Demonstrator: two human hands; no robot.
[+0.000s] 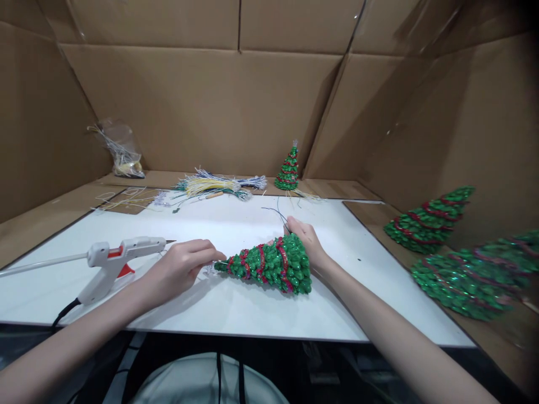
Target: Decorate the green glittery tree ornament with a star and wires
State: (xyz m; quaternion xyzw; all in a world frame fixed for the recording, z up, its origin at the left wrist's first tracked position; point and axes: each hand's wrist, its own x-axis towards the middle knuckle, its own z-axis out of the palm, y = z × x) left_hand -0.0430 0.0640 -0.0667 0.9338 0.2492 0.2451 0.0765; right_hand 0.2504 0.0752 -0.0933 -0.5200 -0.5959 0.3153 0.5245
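Note:
A small green Christmas tree (269, 265) with red garland lies on its side, its tip toward the left. My left hand (185, 266) is closed at that tip, with a clear, sparkly piece (209, 270) just under the fingers. My right hand (306, 240) is closed around the far side of the tree's wide base, partly hidden behind it. Thin dark wires (275, 211) stick out to the upper left from beside the right fingers.
At left a white glue gun (112, 261) stands on the white board (357, 314). Bundles of coloured wires (219, 184) lie at the back, near an upright tree (288, 168) and a plastic bag (122, 148). More trees (429, 221) are at right. Cardboard walls (189, 106) enclose everything.

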